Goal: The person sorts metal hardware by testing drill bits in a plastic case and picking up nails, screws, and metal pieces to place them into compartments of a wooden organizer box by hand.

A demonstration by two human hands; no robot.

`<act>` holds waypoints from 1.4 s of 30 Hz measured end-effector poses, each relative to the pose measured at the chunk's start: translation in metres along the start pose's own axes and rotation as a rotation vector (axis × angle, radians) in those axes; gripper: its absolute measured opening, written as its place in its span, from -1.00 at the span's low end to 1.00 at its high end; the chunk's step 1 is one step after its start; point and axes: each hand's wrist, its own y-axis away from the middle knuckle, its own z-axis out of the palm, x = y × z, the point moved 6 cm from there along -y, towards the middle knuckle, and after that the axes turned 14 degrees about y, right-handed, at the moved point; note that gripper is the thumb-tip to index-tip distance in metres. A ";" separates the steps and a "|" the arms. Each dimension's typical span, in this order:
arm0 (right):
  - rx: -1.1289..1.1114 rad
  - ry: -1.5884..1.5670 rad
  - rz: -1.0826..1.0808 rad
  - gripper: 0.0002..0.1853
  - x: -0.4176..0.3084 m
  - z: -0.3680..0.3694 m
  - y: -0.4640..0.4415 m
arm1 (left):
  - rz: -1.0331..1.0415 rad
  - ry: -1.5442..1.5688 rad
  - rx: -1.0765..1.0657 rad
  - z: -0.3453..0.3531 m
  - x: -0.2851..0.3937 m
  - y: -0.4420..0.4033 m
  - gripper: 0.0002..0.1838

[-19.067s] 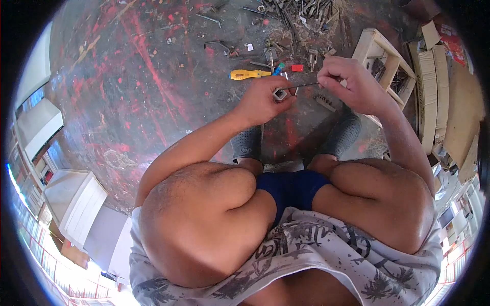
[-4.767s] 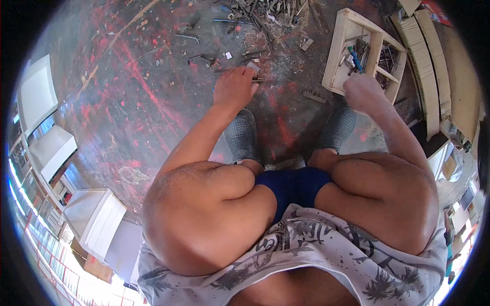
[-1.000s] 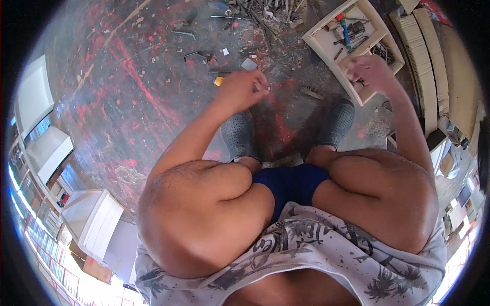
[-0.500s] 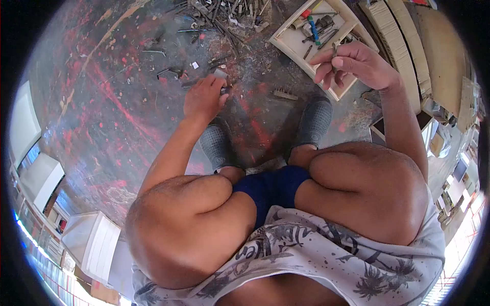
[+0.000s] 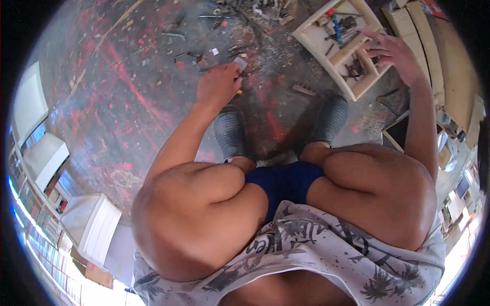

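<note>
Pale, rectangular wooden tray (image 5: pixel 317 41) holds dark metal tools (image 5: pixel 348 23); over its right edge, the right hand (image 5: pixel 392 55) spreads loosely. Left of the tray, the left hand (image 5: pixel 219 85) curls, contents unclear.

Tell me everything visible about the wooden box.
The open-topped wooden box looks pale and unpainted, with inner dividers. It lies flat, angled, on the floor beyond the right shoe. On its far side lie a blue-green item, something red and dark metal-looking pieces; nearer lie rusty-looking bits. The right hand partly hides its right side; contact is unclear.
</note>
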 end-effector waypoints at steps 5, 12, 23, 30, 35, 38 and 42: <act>0.062 0.833 0.236 -0.54 0.054 -0.027 -0.006 | -0.091 -0.065 -0.052 -0.007 -0.002 0.001 -0.71; 0.238 0.970 0.169 -0.59 -0.007 0.007 -0.001 | 0.070 -0.110 -0.020 0.001 0.003 0.003 -0.77; 0.206 0.902 0.024 -0.62 -0.038 0.036 -0.005 | 0.028 -0.118 -0.031 0.003 0.008 0.007 -0.76; 0.171 0.805 -0.104 -0.68 -0.044 0.062 -0.006 | 0.008 0.175 -0.056 0.010 0.000 0.001 -0.75; 0.017 0.462 -0.311 -0.66 -0.071 0.113 -0.003 | -0.039 0.508 -0.145 -0.003 0.022 -0.001 -0.70; -0.026 0.294 -0.488 -0.63 -0.108 0.142 0.010 | -0.059 0.847 -0.226 0.001 0.036 0.003 -0.74; -0.180 0.200 -0.528 -0.70 -0.125 0.168 0.022 | -0.076 1.215 -0.327 0.004 0.053 0.008 -0.83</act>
